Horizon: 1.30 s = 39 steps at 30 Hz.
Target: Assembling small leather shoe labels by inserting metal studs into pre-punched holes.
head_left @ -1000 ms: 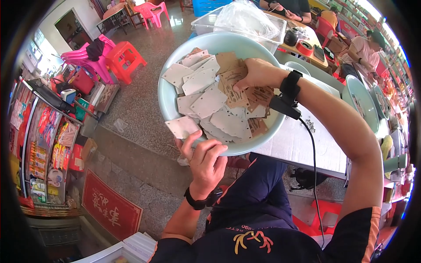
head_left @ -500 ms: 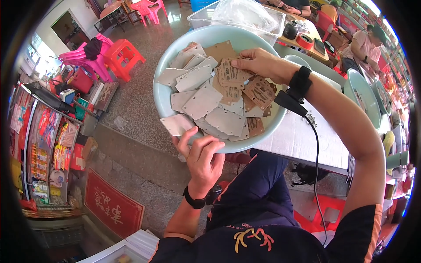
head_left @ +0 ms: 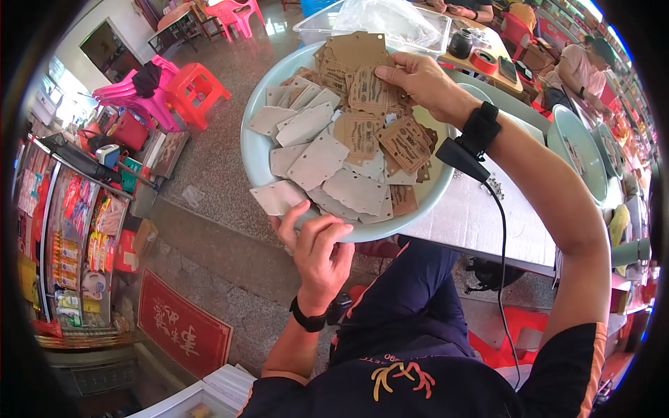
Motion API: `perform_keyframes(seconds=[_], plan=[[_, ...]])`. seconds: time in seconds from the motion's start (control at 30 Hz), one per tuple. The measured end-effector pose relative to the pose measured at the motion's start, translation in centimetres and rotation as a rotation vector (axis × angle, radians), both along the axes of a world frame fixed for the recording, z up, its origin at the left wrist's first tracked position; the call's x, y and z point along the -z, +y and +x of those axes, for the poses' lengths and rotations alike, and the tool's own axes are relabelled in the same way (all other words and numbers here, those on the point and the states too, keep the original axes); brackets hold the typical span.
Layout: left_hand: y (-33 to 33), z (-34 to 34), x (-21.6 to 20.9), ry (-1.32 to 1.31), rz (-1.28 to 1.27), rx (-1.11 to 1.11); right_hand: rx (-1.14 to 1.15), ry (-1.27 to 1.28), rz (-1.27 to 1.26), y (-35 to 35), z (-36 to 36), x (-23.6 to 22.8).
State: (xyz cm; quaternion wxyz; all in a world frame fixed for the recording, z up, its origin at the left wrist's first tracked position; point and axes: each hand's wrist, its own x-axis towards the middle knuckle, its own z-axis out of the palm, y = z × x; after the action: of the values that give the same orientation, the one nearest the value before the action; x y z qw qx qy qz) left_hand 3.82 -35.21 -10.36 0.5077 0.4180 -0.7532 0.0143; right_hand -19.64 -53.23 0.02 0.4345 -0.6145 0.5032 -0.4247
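A pale blue plastic basin [head_left: 255,167] tilts toward me, heaped with flat cardboard pieces. Pale grey pieces [head_left: 318,161] with small holes lie in its left and near part. Brown printed pieces [head_left: 410,145] fill the right and far part. My right hand [head_left: 425,82], reaching in over the far right rim, pinches a brown printed cardboard piece [head_left: 368,90] between thumb and fingers. At the near left rim my left hand [head_left: 317,245] is closed on the basin's edge, its fingertips touching a grey piece [head_left: 279,198] that juts over the rim.
A white-topped table [head_left: 481,226] extends right of the basin, with small metal parts [head_left: 495,187] on it. Behind stands a clear plastic tub [head_left: 435,31]. More basins [head_left: 577,155] and co-workers are at right. A red stool [head_left: 196,94] stands left. A black cable [head_left: 503,272] hangs from my right wrist.
My right hand has moved slightly away and to the right with the brown piece. More brown pieces now show, standing up at the basin's far side. My left hand has barely moved.
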Motion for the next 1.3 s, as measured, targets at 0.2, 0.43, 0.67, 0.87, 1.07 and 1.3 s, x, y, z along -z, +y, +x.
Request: perform_keyframes(seconds=[0.2, 0.43, 0.67, 0.87, 1.07, 1.3], plan=[[0.2, -0.3, -0.3, 0.003, -0.014, 0.007, 0.125, 0.02, -0.292, -0.7, -1.7, -0.7], [-0.3, -0.3, -0.7, -0.018, -0.001, 0.042, 0.192, -0.22, -0.187, 2.7, -5.5, -5.6], [-0.8, -0.8, -0.8, -0.028, -0.045, 0.035, 0.315, -0.326, -0.131, 9.4, -14.5, -7.7], [-1.0, -1.2, -0.9, -0.058, -0.052, 0.056, 0.52, -0.185, -0.102, 17.4, -25.8, -4.3], [-1.1, -1.5, -1.2, -0.058, -0.049, 0.025, 0.631, -0.352, 0.032, 25.5, -27.1, 1.1], [-1.7, -1.9, -1.7, -0.058, -0.062, 0.008, 0.692, -0.488, 0.117, 30.1, -27.3, 6.4]])
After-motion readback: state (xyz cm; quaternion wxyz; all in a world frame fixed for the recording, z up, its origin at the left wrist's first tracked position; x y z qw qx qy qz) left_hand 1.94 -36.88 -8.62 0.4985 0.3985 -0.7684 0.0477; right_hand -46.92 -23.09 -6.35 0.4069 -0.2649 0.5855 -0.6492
